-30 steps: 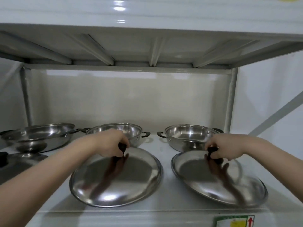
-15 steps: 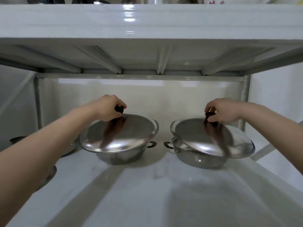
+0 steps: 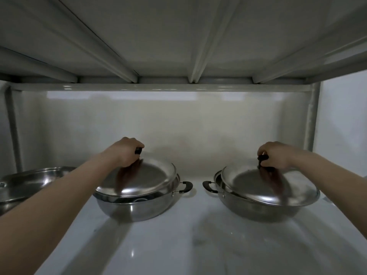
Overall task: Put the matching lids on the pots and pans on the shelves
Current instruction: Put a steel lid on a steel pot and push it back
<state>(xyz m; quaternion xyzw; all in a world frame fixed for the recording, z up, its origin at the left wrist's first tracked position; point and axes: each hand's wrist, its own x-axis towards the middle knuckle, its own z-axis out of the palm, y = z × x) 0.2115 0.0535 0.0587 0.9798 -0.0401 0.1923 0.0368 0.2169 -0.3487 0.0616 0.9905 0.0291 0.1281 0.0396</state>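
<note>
Lids sit under both of my hands on the white shelf (image 3: 178, 245). My left hand (image 3: 125, 152) is curled round the black knob (image 3: 138, 150) of a round stainless-steel lid (image 3: 143, 179), which lies tilted on the left steel pot (image 3: 137, 207), raised at the near edge so a gap shows above the rim. My right hand (image 3: 275, 154) grips the dark knob (image 3: 262, 157) of a second domed steel lid (image 3: 268, 187); it rests askew on the right steel pot (image 3: 256, 207), overhanging toward the right. The two pots stand near each other, black side handles facing. A shallow uncovered steel pan (image 3: 29, 181) sits at far left.
</note>
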